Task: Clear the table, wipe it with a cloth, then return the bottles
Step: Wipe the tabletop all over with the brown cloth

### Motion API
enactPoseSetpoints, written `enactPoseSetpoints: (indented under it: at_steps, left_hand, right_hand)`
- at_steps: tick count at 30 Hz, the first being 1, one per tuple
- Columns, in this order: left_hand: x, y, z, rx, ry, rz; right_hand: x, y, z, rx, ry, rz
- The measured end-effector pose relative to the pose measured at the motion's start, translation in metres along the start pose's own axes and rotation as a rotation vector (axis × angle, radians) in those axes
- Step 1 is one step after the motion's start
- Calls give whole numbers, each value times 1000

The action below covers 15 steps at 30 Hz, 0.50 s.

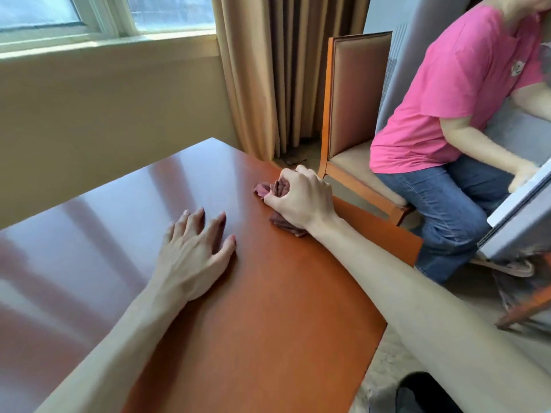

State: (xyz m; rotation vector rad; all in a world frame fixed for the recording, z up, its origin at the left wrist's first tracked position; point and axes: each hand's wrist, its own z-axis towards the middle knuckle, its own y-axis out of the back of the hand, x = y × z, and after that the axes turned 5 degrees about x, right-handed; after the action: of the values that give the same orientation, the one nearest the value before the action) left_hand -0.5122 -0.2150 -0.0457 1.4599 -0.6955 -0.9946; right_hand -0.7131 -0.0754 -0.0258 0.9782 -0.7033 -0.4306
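A glossy brown wooden table [134,204] fills the lower left of the head view. My right hand [301,198] grips a crumpled dark red cloth [283,223] and presses it on the table near its right edge. My left hand [193,248] rests flat on the tabletop with fingers spread, a little left of the cloth. No bottles are in sight.
A wooden chair [348,114] with a padded back stands just past the table's right edge. A person in a pink shirt [465,93] and jeans sits on it, bent toward a grey case [518,213]. Curtains [268,70] and a window wall lie behind.
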Motion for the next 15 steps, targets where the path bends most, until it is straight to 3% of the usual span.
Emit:
enactPoseSetpoints:
  at_steps: [8,15]
  left_hand:
    - [3,-4,2,-7,11,-13]
    - [2,-2,-1,18,8,-29]
  right_hand:
    - [2,-46,112,-21,-102,1]
    - [12,-19,28,-11,33,12]
